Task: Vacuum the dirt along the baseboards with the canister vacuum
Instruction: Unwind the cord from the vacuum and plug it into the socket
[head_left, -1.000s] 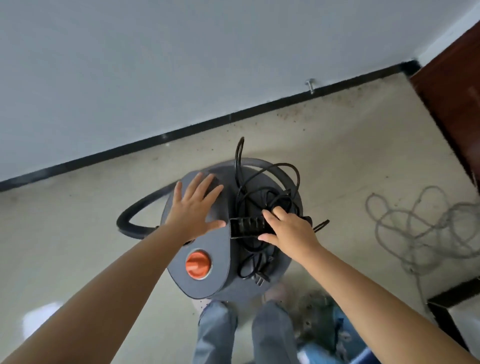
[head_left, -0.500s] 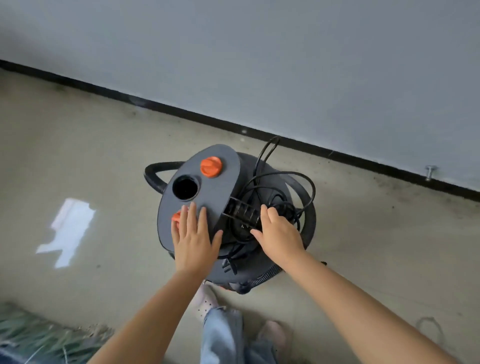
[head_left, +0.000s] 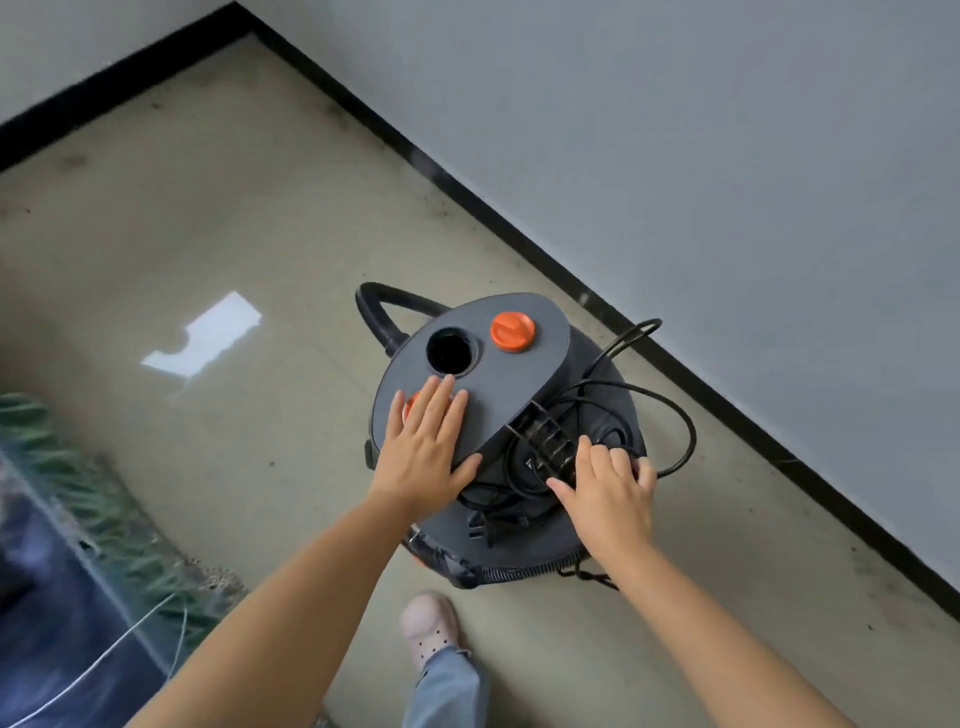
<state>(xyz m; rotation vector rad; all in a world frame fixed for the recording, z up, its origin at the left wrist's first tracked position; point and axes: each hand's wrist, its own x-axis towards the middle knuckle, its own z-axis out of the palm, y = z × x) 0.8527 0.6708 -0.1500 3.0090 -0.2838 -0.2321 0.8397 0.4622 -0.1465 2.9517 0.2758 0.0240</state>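
Grey concrete floor (head_left: 249, 218) runs to a black baseboard (head_left: 675, 364) under a pale wall, with dark specks of dirt along that edge. Near the baseboard stands the canister vacuum (head_left: 498, 374), its grey lid showing an orange cap (head_left: 513, 332) and an open round port (head_left: 451, 351). On the lid the left hand (head_left: 423, 457) lies flat, fingers straight. Beside it the right hand (head_left: 605, 493) curls over the coiled black cord (head_left: 680, 431) at the handle.

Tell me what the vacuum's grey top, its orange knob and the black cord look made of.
Grey oval vacuum lid: likely moulded plastic, matte, evenly coloured, no glare. Round orange ribbed knob: plastic, slightly glossier. Black looped power cord: rubber or vinyl sheath, bending smoothly with a faint sheen.
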